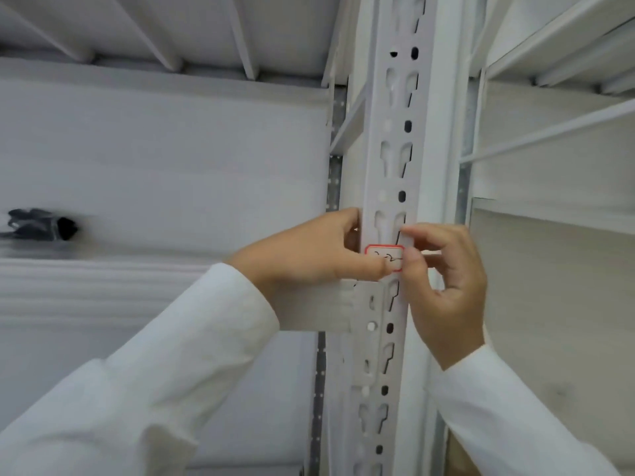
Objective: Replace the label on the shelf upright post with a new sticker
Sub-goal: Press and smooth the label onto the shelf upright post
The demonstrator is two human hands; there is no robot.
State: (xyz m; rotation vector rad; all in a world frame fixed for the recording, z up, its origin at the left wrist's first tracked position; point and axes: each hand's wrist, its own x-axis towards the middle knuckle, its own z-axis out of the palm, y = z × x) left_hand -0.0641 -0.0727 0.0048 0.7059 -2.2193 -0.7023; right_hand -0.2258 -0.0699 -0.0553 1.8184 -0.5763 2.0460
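Head view, looking forward and slightly up at white metal shelving. Far to the left of both hands, a dark bundle [37,224] that looks like black plastic wrap lies on a shelf against pale foam sheeting [154,166]. Nearer, a white sleeve [137,372] leads up to the left hand [309,252], whose fingers curl around the left edge of the upright post [395,149] while the thumb presses flat on the lower left part of the label [384,257]. The label is a small white sticker with a red border and handwritten marks, lying on the face of the slotted post directly between the two hands. Immediately to its right, the right hand [446,286] has its forefinger and thumb curled in at the label's right edge; whether they pinch that edge or only press on it cannot be told. The other fingers are bent and hold nothing.

It is unclear whether this is the old label coming off or the new one going on. If sticking, it would be best to smooth from the held left side towards the right, keeping the label square across the slots. If peeling, a slow lift from the right edge should avoid tearing.
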